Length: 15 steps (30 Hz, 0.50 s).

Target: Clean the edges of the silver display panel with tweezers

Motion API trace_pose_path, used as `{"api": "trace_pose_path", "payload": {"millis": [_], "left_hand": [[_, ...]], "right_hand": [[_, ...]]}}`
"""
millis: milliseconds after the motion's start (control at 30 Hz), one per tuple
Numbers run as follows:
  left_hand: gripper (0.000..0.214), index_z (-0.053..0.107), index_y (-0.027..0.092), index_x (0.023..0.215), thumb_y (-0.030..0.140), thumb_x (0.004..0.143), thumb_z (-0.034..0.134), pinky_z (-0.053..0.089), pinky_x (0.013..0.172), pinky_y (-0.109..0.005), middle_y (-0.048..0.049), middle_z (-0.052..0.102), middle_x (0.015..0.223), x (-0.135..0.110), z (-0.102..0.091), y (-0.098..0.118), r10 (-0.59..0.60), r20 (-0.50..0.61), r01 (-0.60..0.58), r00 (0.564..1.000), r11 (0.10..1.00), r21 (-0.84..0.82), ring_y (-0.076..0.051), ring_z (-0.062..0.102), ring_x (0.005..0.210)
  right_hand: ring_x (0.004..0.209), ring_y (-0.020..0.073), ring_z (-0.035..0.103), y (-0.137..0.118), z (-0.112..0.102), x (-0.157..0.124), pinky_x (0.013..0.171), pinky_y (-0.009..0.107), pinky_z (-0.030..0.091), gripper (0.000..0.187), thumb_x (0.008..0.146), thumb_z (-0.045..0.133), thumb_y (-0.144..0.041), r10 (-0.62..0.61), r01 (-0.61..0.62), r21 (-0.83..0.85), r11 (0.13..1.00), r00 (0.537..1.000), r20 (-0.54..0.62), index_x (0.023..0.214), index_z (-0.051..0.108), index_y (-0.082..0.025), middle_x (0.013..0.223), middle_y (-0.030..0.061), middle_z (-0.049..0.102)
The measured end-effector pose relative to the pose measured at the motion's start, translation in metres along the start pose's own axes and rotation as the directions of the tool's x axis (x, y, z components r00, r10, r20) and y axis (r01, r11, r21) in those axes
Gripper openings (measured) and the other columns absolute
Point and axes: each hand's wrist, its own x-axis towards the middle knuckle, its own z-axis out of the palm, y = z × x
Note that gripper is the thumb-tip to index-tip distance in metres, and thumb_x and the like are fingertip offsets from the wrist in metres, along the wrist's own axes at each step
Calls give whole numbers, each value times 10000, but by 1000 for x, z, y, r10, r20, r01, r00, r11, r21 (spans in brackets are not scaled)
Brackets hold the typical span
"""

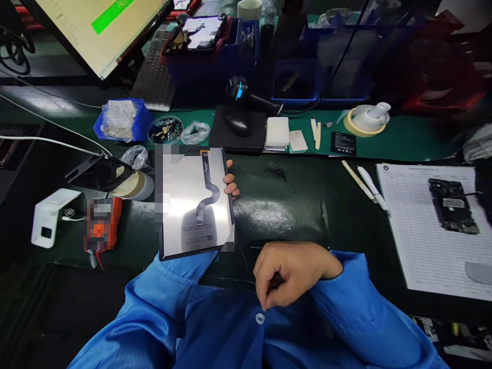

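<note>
My left hand [230, 185] grips a flat display panel [180, 189] from beneath, with its fingertips curled over the right edge. The panel's silvery back faces me, and a dark flex cable [207, 189] snakes down it to small printed text. Most of the hand is hidden behind the panel. My right hand [290, 274] hovers in front of my blue jacket, right of the panel and apart from it. Its thumb and forefinger are pinched together; whatever may be between the tips is too small to make out.
To the left are an orange multimeter [103, 224] and a white bracket [49, 218]. A mouse [237, 124], a stack of white pads [277, 133] and a tape roll [365, 123] line the back ledge. Paper sheets [418, 230] bearing a circuit assembly [453, 205] lie at right, beside two pen-like tools [372, 187].
</note>
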Motion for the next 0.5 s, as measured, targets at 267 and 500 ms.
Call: {"api": "trace_pose_path", "payload": {"millis": [267,500], "left_hand": [[544,583,114,1283,509,1010,328,478,751,-307,-73,524,893,-1,1,4,-20,163,38,986,993,-108,-149,515,744],[543,580,152,1255,540,1010,289,475,702,-330,-73,538,827,1,8,14,-26,25,27,999,999,-46,-169,504,688]], "right_hand": [[643,100,665,4,0,-1,592,173,490,123,837,748,-231,31,-32,2,999,987,157,917,802,-154,779,17,748],[669,128,630,-8,-3,-2,613,237,496,119,896,696,-268,-26,-68,-145,987,826,-564,883,766,-174,764,20,713]]}}
